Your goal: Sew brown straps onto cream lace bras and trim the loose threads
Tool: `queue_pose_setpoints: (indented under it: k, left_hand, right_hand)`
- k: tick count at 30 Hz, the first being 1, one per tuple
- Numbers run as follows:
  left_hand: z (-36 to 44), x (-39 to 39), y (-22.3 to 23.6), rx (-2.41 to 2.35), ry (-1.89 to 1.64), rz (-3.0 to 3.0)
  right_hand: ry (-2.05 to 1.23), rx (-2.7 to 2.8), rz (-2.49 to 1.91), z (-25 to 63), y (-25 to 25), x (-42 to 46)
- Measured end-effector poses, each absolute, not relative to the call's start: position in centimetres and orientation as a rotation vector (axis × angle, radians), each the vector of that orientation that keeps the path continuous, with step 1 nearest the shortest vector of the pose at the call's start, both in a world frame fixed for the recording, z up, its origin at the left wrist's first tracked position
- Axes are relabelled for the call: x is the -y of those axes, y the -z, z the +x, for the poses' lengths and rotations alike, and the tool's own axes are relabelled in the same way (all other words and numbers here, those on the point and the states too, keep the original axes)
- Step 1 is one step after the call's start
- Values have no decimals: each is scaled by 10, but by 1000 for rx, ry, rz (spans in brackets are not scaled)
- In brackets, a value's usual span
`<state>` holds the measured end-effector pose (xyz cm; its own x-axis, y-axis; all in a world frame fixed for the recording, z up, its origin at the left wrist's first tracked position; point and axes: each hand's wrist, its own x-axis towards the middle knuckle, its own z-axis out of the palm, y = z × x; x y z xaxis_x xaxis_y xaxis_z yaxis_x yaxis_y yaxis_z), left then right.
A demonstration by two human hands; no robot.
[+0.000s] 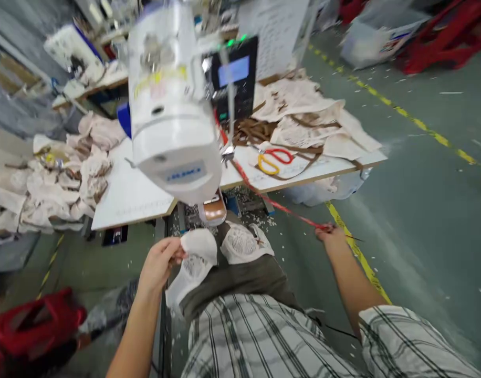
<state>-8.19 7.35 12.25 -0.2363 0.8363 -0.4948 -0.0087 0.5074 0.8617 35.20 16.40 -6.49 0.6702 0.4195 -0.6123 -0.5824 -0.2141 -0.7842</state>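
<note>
My left hand point(161, 262) pinches the edge of a white lace bra point(197, 262) just above my lap. One lace cup point(240, 242) with a small brown bow rests across my thighs, apparently part of the same bra. Out to the right, my right hand point(330, 237) is closed on the end of a red cord point(280, 205), stretched taut from beside the sewing machine. A thin dark tip pokes out past my right fingers; what it belongs to is hidden. The white sewing machine head point(173, 131) stands ahead of both hands, over its narrow arm point(213, 210).
Red-and-yellow-handled scissors point(274, 160) lie on the white tabletop point(136, 189) beside brown straps point(254, 131). Light bras are heaped at right point(311, 118) and left point(55, 184). A control screen point(234, 73) stands behind. Red stools point(31, 331) and a plastic-lined bin point(378, 42) occupy the floor.
</note>
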Motion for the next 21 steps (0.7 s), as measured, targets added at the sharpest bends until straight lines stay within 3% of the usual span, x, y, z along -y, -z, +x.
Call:
queue_pose_setpoints:
  k: [7, 12, 15, 21]
  left_hand:
    - [-55, -72, -96, -1557, -945, 678]
    - [-45, -68, -90, -1586, -921, 816]
    - [-40, -67, -91, -1622, -898, 888]
    - [-34, -63, -93, -1708, -919, 1034]
  right_hand:
    - [-932, 411, -1744, 325, 69, -123]
    - [-1269, 1017, -1558, 248, 16, -89]
    - [-1414, 1662, -1237, 198, -28, -80]
    - [-1264, 1996, -1145, 146, -64, -86]
